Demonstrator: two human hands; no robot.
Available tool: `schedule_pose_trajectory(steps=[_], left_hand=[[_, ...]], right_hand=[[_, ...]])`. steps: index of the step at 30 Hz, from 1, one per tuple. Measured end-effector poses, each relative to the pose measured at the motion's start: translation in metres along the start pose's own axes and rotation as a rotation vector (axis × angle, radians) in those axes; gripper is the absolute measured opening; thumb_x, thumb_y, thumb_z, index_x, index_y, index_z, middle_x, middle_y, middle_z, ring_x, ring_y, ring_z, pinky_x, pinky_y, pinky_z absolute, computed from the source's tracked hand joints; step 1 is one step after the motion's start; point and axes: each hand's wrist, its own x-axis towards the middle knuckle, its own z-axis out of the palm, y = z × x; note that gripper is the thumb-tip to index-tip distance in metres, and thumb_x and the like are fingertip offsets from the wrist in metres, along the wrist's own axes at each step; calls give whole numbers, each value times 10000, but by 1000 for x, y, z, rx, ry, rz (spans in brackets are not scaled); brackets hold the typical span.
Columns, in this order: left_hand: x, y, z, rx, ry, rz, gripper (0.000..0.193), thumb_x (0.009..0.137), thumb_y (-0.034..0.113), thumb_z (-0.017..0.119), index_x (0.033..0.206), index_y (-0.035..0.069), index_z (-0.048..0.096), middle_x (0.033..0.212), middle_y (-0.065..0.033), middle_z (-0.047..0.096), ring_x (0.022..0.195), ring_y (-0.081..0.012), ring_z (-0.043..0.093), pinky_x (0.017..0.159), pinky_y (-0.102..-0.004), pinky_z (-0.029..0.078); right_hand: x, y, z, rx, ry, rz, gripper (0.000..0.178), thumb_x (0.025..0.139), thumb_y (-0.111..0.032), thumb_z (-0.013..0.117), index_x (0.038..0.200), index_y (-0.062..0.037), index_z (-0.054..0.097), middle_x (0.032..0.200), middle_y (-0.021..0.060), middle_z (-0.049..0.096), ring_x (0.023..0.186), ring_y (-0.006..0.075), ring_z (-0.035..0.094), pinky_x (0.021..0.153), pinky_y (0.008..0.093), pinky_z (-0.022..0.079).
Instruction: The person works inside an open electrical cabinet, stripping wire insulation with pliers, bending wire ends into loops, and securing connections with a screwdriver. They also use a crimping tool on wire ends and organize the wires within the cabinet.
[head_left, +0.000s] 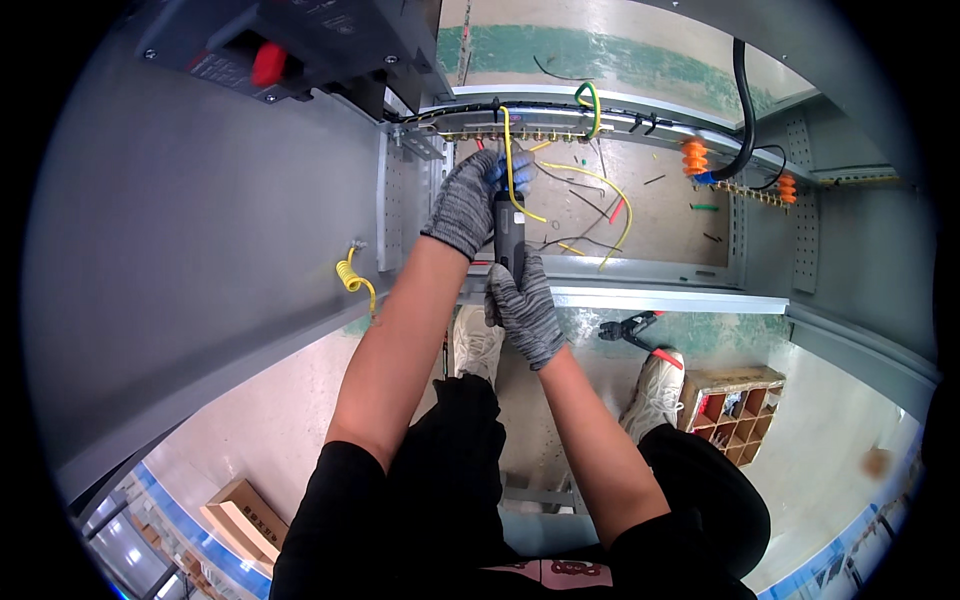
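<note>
My right hand [527,312], in a grey knit glove, is closed round the lower end of a dark, stick-shaped cordless screwdriver [509,225]. The tool points away from me toward a brass terminal bar [530,136] lined with screws. Gloved alike, my left hand [466,205] curls its fingers at the tool's front end, just below the bar; the tip is hidden there. A yellow wire [508,150] hangs from the bar across the fingers and over the tool's upper body. Right of it, a green-and-yellow wire [595,110] loops at the bar.
Grey cabinet walls [220,200] enclose the work, with a metal sill [640,298] in front. Wire scraps [600,215] litter the cabinet floor. Orange insulators [695,157] and a thick black cable [742,110] stand right. Near my shoes lie red-handled crimping pliers [630,328] and a compartment box [735,410].
</note>
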Motion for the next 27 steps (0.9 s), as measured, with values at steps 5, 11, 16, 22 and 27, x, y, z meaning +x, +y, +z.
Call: schedule_pose_trajectory(steps=[5, 11, 16, 22, 27], left_hand=[[-5, 11, 30, 113, 125, 15, 373, 941, 279, 420, 1159, -13, 498, 1124, -238, 601, 979, -355, 611, 770, -424, 518], [0, 12, 24, 118, 90, 17, 342, 919, 248, 445, 1129, -14, 510, 1085, -228, 619, 904, -332, 628, 722, -412, 526], [7, 12, 14, 63, 65, -13, 310, 902, 217, 481, 1106, -12, 528, 986, -198, 644, 794, -299, 639, 648, -400, 535], [13, 13, 9, -19, -8, -67, 259, 910, 234, 516, 1051, 23, 565, 899, -168, 667, 735, -282, 651, 600, -427, 539], [15, 13, 3, -7, 19, -66, 229, 898, 214, 542, 1034, 31, 567, 905, -165, 668, 730, -275, 647, 594, -429, 542]], right_hand=[[-1, -2, -1, 12, 20, 23, 245, 921, -173, 536, 1090, -51, 407, 697, 38, 501, 510, 100, 493, 442, 257, 435], [3, 10, -4, -62, 39, -33, 279, 915, -175, 538, 1120, -39, 405, 721, 51, 500, 535, 104, 495, 458, 258, 436], [0, 4, -3, -38, 16, 17, 339, 905, -180, 545, 1159, -13, 395, 764, 87, 513, 576, 129, 504, 493, 280, 450], [4, 17, -7, -133, 37, -43, 374, 901, -186, 552, 1175, 7, 386, 801, 110, 526, 604, 142, 508, 527, 287, 461], [-2, 7, -4, -100, 31, 38, 386, 893, -185, 558, 1182, 11, 391, 814, 114, 528, 645, 159, 512, 564, 300, 467]])
